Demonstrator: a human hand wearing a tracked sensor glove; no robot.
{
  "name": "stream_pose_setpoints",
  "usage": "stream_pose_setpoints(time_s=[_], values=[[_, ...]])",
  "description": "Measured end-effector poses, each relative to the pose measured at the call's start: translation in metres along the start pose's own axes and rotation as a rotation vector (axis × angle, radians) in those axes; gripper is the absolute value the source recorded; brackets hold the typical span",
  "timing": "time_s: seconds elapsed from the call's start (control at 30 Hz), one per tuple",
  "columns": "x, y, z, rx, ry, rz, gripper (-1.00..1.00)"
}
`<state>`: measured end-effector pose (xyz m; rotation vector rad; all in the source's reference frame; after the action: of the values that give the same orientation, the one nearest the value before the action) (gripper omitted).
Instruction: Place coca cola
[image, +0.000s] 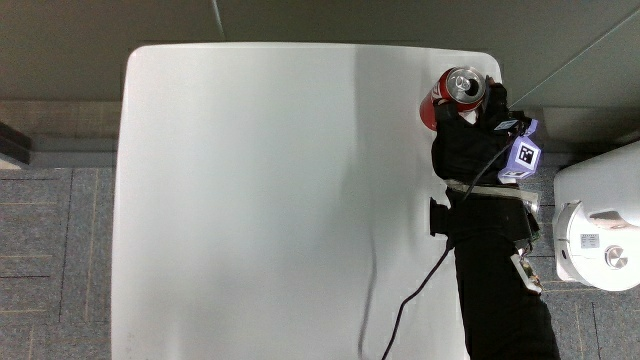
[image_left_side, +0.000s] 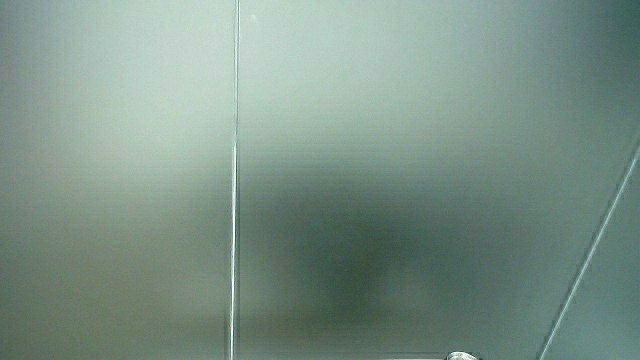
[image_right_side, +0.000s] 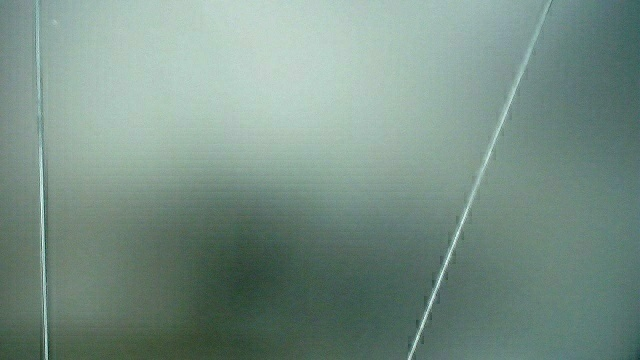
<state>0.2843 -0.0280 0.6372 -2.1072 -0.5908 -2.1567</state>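
Note:
A red coca cola can (image: 462, 86) with a silver top stands upright on the white table (image: 280, 200), at the corner farthest from the person. The hand (image: 472, 132) in its black glove is on the nearer side of the can, and its fingers (image: 495, 97) curl around the can's body. The patterned cube (image: 522, 156) rides on the back of the hand. The forearm reaches back along the table's edge toward the person. Both side views show only a pale wall; in a side view a bit of the can's silver rim (image_left_side: 461, 356) just shows.
A black cable (image: 418, 292) runs from the forearm across the table toward the person. A white rounded appliance (image: 598, 228) stands on the floor beside the table, close to the forearm. Grey carpet surrounds the table.

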Motion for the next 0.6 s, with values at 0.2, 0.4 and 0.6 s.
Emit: stream_pose_setpoints(time_s=[0.2,0.4,0.6], values=[[0.0030,0.0008,0.0029,-0.002,-0.007,-0.001,-0.50],[0.0092,0.0012,0.0079,0.006,-0.010,-0.005,-0.77],[0.0066,0.0006,0.0050,-0.015,-0.042,-0.016,-1.00]])
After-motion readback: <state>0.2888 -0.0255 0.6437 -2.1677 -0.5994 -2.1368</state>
